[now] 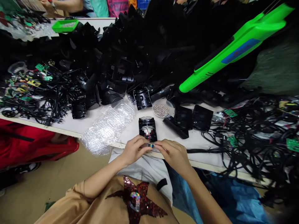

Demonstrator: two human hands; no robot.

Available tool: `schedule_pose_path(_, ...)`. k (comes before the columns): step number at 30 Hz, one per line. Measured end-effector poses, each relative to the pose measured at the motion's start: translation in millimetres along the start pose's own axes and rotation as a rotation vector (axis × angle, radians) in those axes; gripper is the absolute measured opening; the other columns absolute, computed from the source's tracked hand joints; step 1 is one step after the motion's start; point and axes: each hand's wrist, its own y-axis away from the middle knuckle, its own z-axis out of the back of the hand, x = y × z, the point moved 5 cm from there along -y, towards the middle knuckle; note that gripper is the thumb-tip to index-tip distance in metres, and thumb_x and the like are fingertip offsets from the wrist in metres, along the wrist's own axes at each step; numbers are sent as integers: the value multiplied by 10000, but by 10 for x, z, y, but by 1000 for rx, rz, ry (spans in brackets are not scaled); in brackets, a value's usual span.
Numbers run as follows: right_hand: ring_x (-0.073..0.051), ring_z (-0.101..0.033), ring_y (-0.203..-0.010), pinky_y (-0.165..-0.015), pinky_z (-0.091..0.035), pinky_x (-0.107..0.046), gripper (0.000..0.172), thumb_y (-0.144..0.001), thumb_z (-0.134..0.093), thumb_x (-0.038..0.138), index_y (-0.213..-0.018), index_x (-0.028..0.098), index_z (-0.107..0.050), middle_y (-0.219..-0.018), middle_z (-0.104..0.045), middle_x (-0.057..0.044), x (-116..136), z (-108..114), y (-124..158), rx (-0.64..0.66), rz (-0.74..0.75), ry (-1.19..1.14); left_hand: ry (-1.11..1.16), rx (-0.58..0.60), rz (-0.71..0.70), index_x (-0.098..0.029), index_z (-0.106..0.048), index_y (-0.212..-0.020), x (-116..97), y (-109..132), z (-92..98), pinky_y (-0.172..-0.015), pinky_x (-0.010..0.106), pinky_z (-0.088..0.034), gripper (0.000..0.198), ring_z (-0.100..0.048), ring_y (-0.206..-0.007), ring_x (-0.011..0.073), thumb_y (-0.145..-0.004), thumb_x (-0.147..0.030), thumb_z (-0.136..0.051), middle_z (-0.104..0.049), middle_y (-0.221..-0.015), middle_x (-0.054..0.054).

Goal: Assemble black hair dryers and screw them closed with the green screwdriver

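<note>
My left hand [135,150] and my right hand [173,154] meet at the table's near edge, fingers pinched together on a small component [150,145] between them. Just beyond my fingertips lies an open black plastic housing [147,128] with red wires and a silvery part inside. The small component seems joined to that housing, though my fingers hide the link.
A huge heap of black plastic shells [130,53] fills the table's far side. A small dish of metal screws [161,110], bubble wrap [109,126], tangled black cables [252,140], green circuit boards [230,113] and a bright green tool [235,49] surround me. Another person's arm [63,5] shows at the top left.
</note>
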Motion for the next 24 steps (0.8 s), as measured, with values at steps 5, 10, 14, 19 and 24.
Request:
schedule_pose_path(5,-126,-592,-655,-640,-371,-239,228,-912,-432,264,-836,205,-639,-737,-668,-1,13,-4,-43,-16,68,86,-117,6,70,-187,-473,-1084,131,-2,99,-726,312,-511,480,-589,-866,191,-737,-467,-649,-589,-943,69)
schedule_pose_path(10,-122,-575,-639,-612,-351,-235,221,-915,-412,237,-839,194,-615,-729,-645,-7,-31,-2,-136,-4,80,127,-160,86,124,-186,-416,-1099,303,14,221,-729,341,-507,545,-554,-921,218,-717,-492,-657,-525,-1018,89)
schedule_pose_path(14,-125,-570,-637,-582,-331,-239,199,-911,-418,229,-831,194,-597,-724,-632,-4,-48,-43,-242,37,88,183,-72,147,180,-203,-410,-1133,365,17,200,-724,317,-503,497,-552,-838,177,-759,-435,-642,-510,-960,50)
schedule_pose_path(19,-118,-553,-612,-517,-280,-244,206,-908,-415,223,-807,203,-593,-737,-627,-3,-44,-60,-372,72,86,233,-53,203,179,-230,-462,-1160,386,-52,124,-746,295,-493,353,-553,-828,156,-843,-353,-557,-513,-947,34)
schedule_pose_path(24,-116,-559,-627,-501,-259,-245,164,-899,-443,226,-848,206,-598,-788,-630,3,-29,-90,-457,122,102,252,-125,243,135,-206,-530,-1058,348,-159,115,-714,272,-479,208,-556,-784,145,-875,-301,-508,-520,-915,33)
